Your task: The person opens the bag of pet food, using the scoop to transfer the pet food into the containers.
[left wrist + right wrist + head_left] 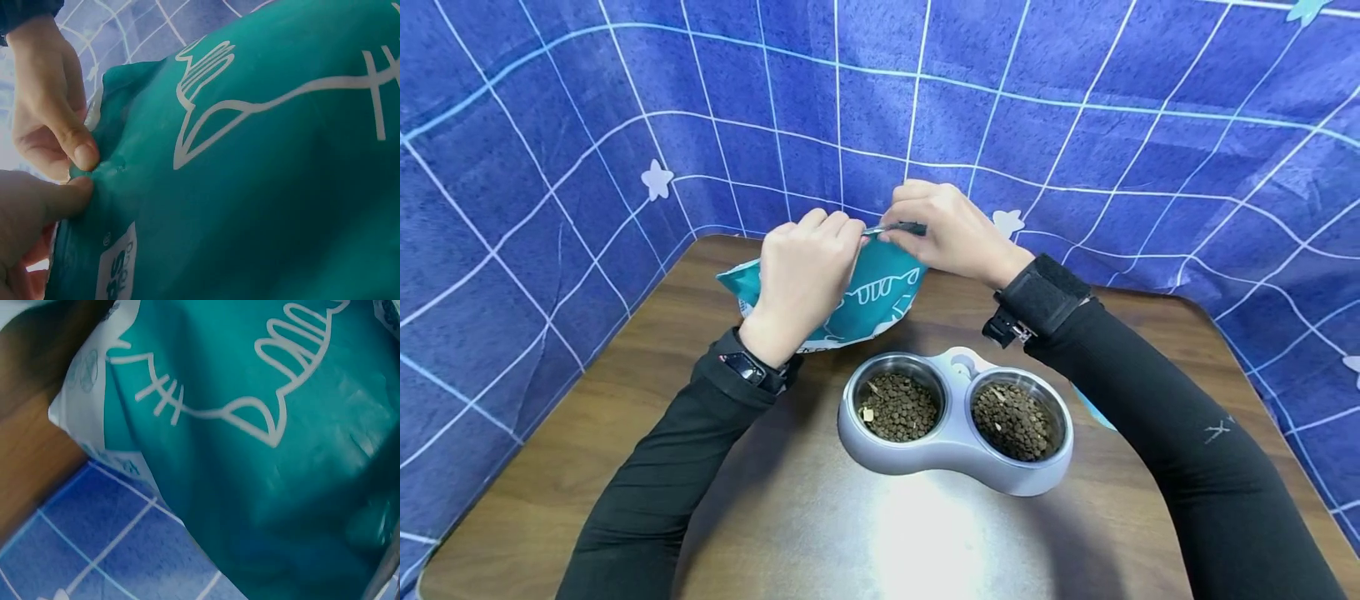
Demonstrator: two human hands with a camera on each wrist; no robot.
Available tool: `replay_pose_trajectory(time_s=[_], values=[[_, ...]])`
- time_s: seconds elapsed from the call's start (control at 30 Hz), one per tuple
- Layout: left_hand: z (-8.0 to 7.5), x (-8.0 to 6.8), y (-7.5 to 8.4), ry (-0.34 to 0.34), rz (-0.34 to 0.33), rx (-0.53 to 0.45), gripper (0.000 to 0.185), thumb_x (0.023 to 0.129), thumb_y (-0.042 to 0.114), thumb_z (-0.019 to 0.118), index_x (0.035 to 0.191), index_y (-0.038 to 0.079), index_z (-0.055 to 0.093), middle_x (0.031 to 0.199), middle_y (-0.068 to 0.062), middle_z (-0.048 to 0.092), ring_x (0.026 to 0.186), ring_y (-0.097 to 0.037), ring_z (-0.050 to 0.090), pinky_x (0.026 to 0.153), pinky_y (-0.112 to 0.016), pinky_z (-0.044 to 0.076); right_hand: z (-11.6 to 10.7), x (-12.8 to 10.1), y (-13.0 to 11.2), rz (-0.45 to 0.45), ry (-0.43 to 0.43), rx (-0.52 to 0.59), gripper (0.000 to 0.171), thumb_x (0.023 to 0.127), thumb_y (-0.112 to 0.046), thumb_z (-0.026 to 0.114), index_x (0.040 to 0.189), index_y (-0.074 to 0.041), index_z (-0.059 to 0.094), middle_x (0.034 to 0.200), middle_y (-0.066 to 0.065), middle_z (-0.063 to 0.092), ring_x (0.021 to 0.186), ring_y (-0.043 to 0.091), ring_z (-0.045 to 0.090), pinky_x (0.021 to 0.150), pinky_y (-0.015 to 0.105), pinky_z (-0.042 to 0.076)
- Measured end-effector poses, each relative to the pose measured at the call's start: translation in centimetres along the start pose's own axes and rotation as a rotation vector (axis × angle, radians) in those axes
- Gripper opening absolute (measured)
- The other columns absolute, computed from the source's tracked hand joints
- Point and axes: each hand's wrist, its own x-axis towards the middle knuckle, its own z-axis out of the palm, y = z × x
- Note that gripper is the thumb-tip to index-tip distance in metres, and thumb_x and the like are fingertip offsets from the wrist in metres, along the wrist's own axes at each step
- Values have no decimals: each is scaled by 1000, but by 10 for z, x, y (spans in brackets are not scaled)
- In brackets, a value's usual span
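Note:
A teal pet food bag (880, 287) with white line drawings stands at the back of the table, behind a double bowl. My left hand (811, 271) pinches its top edge, thumb on the near face, as the left wrist view shows. Close beside it, my right hand (951, 229) pinches the same top edge from the right. In the right wrist view the teal bag (250, 475) fills most of the picture, its white side panel at the left. The grey double bowl holder (925, 458) carries two metal bowls with brown kibble (904, 408) in each.
The bowls stand on a brown wooden table (790, 517) with a bright glare in front of them. Blue cloth (865, 100) with a white grid and stars rises behind the table and along its sides. A light blue item (1093, 408) shows partly under the right forearm.

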Motion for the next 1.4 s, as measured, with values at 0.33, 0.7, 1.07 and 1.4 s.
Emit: replay_pose_trajectory(time_s=[0.33, 0.7, 1.07, 1.4], values=[[-3, 0, 1, 18, -17, -48, 26, 96, 13, 55, 75, 3, 65, 60, -7, 54, 53, -23, 50, 38, -31, 31, 0, 10, -11, -62, -77, -98, 10, 87, 6, 60, 79, 0, 63, 72, 6, 49, 69, 20, 46, 64, 31, 40], [-20, -20, -14, 3, -80, -33, 17, 92, 16, 63, 77, 6, 66, 62, -5, 58, 57, -26, 51, 39, -36, 35, -9, -3, 4, -28, -24, -4, 8, 83, -1, 72, 91, 0, 74, 73, 5, 57, 69, 14, 48, 62, 25, 39], [-16, -22, -16, 35, -82, -58, 14, 89, 14, 65, 78, 6, 66, 62, -5, 58, 53, -26, 50, 37, -35, 33, -6, -13, 13, -44, 15, -8, 15, 83, 0, 71, 98, 1, 73, 80, 7, 61, 74, 15, 53, 66, 27, 42], [-19, -22, -19, 9, -27, -14, 24, 99, 19, 53, 85, 3, 66, 66, -7, 59, 55, -26, 49, 37, -35, 32, -2, -16, 19, -46, 101, 46, 7, 83, 4, 69, 89, 3, 73, 74, 8, 60, 70, 16, 49, 60, 23, 37]])
